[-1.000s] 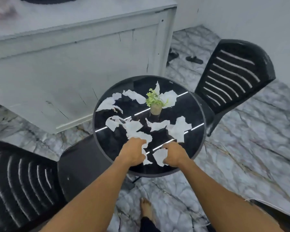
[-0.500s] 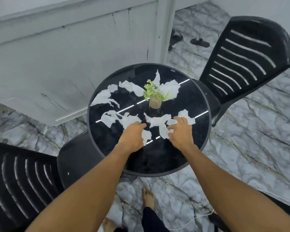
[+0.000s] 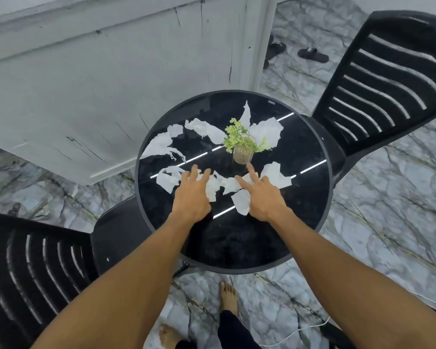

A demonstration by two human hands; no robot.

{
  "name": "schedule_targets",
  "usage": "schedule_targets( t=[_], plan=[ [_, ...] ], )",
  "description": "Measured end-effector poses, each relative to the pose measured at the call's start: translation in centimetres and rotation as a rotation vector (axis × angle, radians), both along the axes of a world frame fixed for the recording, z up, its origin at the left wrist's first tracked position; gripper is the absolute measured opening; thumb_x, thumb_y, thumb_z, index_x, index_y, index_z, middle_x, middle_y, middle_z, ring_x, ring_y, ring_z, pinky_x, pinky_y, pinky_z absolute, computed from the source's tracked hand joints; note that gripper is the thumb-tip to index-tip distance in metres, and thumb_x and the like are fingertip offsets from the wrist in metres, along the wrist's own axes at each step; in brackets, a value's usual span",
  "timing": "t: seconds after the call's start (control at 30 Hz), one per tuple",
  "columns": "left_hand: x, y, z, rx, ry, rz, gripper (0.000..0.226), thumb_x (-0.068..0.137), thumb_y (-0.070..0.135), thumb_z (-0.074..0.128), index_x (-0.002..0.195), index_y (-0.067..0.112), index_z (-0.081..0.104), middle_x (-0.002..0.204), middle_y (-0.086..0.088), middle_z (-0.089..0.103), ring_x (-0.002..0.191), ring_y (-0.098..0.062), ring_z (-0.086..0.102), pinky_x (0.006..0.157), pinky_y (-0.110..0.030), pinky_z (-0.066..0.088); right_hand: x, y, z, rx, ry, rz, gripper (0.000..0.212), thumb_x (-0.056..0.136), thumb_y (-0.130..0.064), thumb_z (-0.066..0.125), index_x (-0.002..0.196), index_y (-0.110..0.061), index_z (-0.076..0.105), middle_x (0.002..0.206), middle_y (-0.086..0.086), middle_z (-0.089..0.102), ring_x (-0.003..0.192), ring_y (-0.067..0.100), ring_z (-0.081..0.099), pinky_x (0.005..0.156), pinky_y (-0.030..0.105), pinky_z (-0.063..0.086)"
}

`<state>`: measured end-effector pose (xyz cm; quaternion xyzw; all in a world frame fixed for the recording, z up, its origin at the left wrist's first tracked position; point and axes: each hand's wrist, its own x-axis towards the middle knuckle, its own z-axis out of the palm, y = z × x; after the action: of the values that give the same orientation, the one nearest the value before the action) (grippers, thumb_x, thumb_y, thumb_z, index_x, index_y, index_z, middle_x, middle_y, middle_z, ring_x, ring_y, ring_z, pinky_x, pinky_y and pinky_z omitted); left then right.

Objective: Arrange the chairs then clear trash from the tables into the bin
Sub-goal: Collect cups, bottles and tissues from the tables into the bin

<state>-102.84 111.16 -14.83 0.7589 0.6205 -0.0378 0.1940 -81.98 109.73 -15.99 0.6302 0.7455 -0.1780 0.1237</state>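
Observation:
A round black glass table [image 3: 237, 243] carries several torn white paper scraps. My left hand [image 3: 191, 195] lies flat with spread fingers on the scraps [image 3: 170, 180] at the table's left middle. My right hand [image 3: 261, 197] has its fingers stretched over more scraps [image 3: 275, 175], one piece [image 3: 241, 204] under its palm edge. Further scraps lie at the far left [image 3: 159, 147] and behind the plant [image 3: 267, 132]. A black plastic chair [image 3: 388, 79] stands at the right and another [image 3: 35, 273] at the near left, both tucked to the table.
A small green plant in a glass pot [image 3: 241, 147] stands mid-table, just beyond my right fingers. A white counter [image 3: 98, 84] rises behind the table. Black sandals [image 3: 312, 55] lie on the marble floor. My bare feet [image 3: 228, 298] stand below the table's edge.
Both hands have slid farther across the table, raking scraps inward toward the plant, and their fingers have spread out. The view has tilted down and closer.

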Motion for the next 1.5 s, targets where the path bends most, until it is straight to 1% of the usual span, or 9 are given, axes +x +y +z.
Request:
schedule_targets(
  t=[0.07, 0.2, 0.33, 0.5, 1.03, 1.17, 1.27, 1.43, 1.5],
  plan=[
    [-0.2, 0.1, -0.6, -0.107, 0.109, -0.023, 0.070, 0.088, 0.015, 0.066, 0.150, 0.024, 0.035, 0.160, -0.012, 0.020, 0.139, -0.033, 0.028, 0.093, -0.043, 0.051, -0.4, 0.1, -0.3, -0.039, -0.052, 0.055, 0.083, 0.079, -0.007, 0.065, 0.149, -0.032, 0.028, 0.162, 0.004, 0.015, 0.126, 0.032, 0.037, 0.079, 0.039, 0.051],
    [-0.7, -1.6, -1.3, -0.021, 0.099, -0.121, 0.020, 0.092, 0.007, 0.056, 0.109, 0.014, 0.064, 0.114, -0.004, 0.056, 0.111, -0.025, 0.047, 0.081, -0.033, 0.052, -1.6, -0.7, -0.5, 0.025, 0.034, 0.018, 0.028, 0.081, 0.004, 0.055, 0.102, -0.013, 0.062, 0.114, 0.006, 0.058, 0.105, 0.027, 0.051, 0.067, 0.033, 0.046],
    [-1.9, -3.2, -0.5, -0.077, -0.092, 0.011, 0.027, 0.078, -0.015, 0.047, 0.063, 0.007, 0.047, 0.073, -0.007, 0.051, 0.074, -0.025, 0.053, 0.057, -0.034, 0.043, -3.3, -1.0, 0.3, -0.099, 0.141, -0.149, 0.025, 0.075, 0.012, 0.048, 0.062, -0.009, 0.043, 0.072, 0.006, 0.055, 0.080, 0.027, 0.056, 0.060, 0.028, 0.037],
    [-5.6, -4.0, 2.4, -0.021, -0.247, 0.103, 0.021, 0.083, -0.011, 0.049, 0.089, -0.006, 0.068, 0.093, -0.016, 0.067, 0.090, -0.030, 0.061, 0.081, -0.042, 0.052, -7.1, -0.9, 3.1, -0.013, 0.340, -0.264, 0.045, 0.081, 0.006, 0.051, 0.121, -0.007, 0.068, 0.111, 0.015, 0.069, 0.100, 0.032, 0.065, 0.082, 0.039, 0.056],
    [-13.6, -5.6, 4.2, -0.087, -0.604, 0.478, 0.008, 0.080, 0.003, 0.071, 0.076, 0.008, 0.070, 0.076, -0.007, 0.069, 0.065, -0.018, 0.064, 0.053, -0.027, 0.055, -13.5, -1.8, 5.5, 0.022, 0.340, -0.352, 0.046, 0.081, 0.002, 0.055, 0.123, -0.012, 0.066, 0.122, 0.014, 0.064, 0.110, 0.031, 0.061, 0.085, 0.032, 0.052],
    [-11.6, -3.2, 0.9, -0.028, -0.411, 0.401, 0.048, 0.085, 0.001, 0.069, 0.129, 0.017, 0.060, 0.118, -0.006, 0.063, 0.108, -0.027, 0.061, 0.091, -0.037, 0.054, -12.8, 0.5, 4.1, 0.002, 0.350, -0.345, 0.037, 0.079, 0.006, 0.054, 0.110, -0.007, 0.071, 0.109, 0.017, 0.069, 0.098, 0.034, 0.066, 0.083, 0.041, 0.057],
    [-10.0, -1.0, -0.6, -0.121, -0.149, 0.269, 0.080, 0.089, 0.014, 0.072, 0.155, 0.027, 0.027, 0.159, -0.013, 0.029, 0.134, -0.035, 0.044, 0.102, -0.045, 0.047, -12.2, 2.1, 3.3, -0.023, 0.345, -0.328, 0.037, 0.078, 0.007, 0.054, 0.108, -0.005, 0.071, 0.106, 0.017, 0.071, 0.096, 0.034, 0.067, 0.082, 0.042, 0.058],
    [-9.0, -0.5, -0.8, -0.054, -0.022, 0.135, 0.010, 0.087, 0.000, 0.059, 0.090, 0.007, 0.065, 0.097, -0.008, 0.058, 0.093, -0.028, 0.059, 0.072, -0.039, 0.052, -12.1, 3.3, 2.7, -0.093, 0.370, -0.301, 0.047, 0.082, 0.002, 0.056, 0.125, -0.011, 0.065, 0.120, 0.013, 0.067, 0.107, 0.030, 0.065, 0.089, 0.035, 0.055],
    [-9.7, -0.9, -0.2, -0.096, -0.105, 0.229, 0.017, 0.079, -0.009, 0.052, 0.070, 0.004, 0.058, 0.079, -0.010, 0.060, 0.079, -0.029, 0.061, 0.068, -0.042, 0.053, -13.0, 3.7, 3.1, -0.108, 0.399, -0.281, 0.045, 0.082, 0.000, 0.057, 0.125, -0.011, 0.065, 0.120, 0.013, 0.067, 0.107, 0.029, 0.065, 0.090, 0.035, 0.055]
  ],
)
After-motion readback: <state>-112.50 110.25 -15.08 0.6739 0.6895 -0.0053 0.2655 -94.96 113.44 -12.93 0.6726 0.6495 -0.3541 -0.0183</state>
